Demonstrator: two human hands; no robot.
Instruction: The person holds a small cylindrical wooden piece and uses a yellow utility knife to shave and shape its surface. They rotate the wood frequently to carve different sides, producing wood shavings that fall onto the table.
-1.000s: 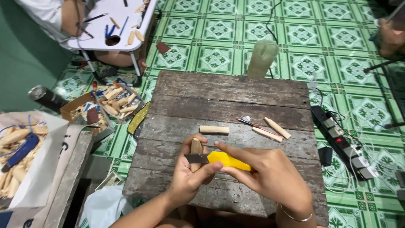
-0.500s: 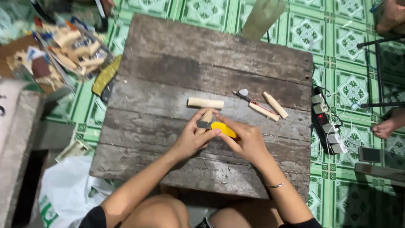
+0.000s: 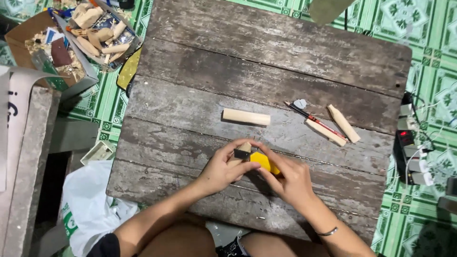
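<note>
At the far left a cardboard box (image 3: 33,52) on the floor holds wood shavings and scraps, and beside it a tray of short carved wooden pieces (image 3: 97,33) sits just off the worktop's corner. Below, a white plastic bag (image 3: 88,209) lies against the worktop's near-left edge. The worktop (image 3: 266,57) is made of grey, weathered planks with open seams. On it, the left hand (image 3: 221,169) is closed around a small wooden block (image 3: 243,150), pinning it near the front edge; the right hand (image 3: 290,178) grips a yellow-handled knife (image 3: 264,162) whose dark blade lies against the block. Just beyond the hands lies a pale wooden dowel (image 3: 246,116). Further right are a red pencil (image 3: 314,119) and two wooden pegs (image 3: 335,127). A power strip (image 3: 412,157) rests on the green patterned floor tiles (image 3: 428,43).
</note>
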